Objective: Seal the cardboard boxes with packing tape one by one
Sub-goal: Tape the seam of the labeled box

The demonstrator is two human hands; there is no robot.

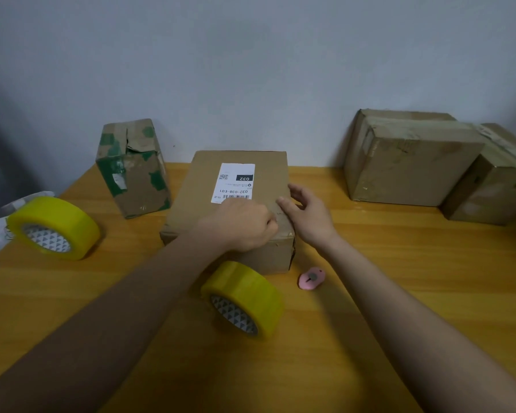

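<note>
On the labelled box (203, 189), left hand (245, 225) curled, right hand (307, 216) spread flat.

Tabletop (399, 293): smooth yellow wood grain. Centre box (209, 186): matt brown cardboard, white paper label (236, 181). Before it, tape roll (251, 290): glossy yellow plastic; cutter (311, 278): smooth pink plastic.

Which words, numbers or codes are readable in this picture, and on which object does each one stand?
"032": white on a black patch, upside down, on the white shipping label of the middle cardboard box.
"032-038-E01": upside down, on the same label.
Square code, barcode and small print there: too small to read.
Sticker on the green-patched box: blurred.
Tape rolls: only a triangle pattern inside.
</note>
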